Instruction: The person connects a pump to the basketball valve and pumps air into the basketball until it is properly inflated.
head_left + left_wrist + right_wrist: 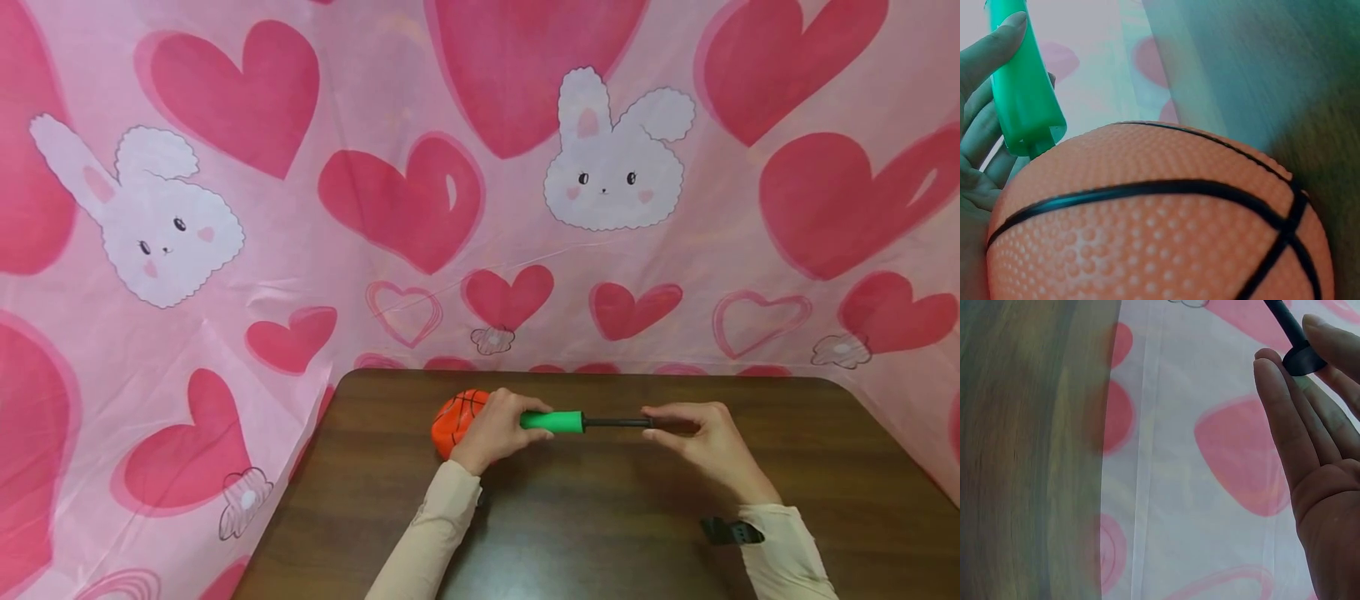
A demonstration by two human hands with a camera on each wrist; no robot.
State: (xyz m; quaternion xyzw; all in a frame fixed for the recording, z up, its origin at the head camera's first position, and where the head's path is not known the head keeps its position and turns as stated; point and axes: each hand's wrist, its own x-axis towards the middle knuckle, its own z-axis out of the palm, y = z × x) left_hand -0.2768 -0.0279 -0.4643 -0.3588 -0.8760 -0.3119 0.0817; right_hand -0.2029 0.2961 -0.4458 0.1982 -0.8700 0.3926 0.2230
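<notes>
From my remote seat I have the green pump (551,422) lying roughly level, parallel to the far edge of the surface (585,517) and a little in from it. Its black rod (618,422) is drawn out toward the right and ends in a flared black handle (1304,360). At the pump's other end, nearer the far left corner, I see the orange ball (456,423), marked with black lines like a basketball. My left-wrist feed shows the pump's narrow tip running down to the ball; I cannot tell whether it goes in, because the ball's curve hides it.

The left hand (501,425) holds the green barrel, thumb on one side and fingers on the other, and partly covers the ball in my head view. The right hand (708,433) pinches the handle between thumb and fingertips, its other fingers held fairly straight.

Farther out, I see pale sleeves (427,517) on both arms and a black strap (731,531) at the right wrist. Beyond the far edge a pink cloth (517,208) hangs, printed with red hearts and white rabbit heads.
</notes>
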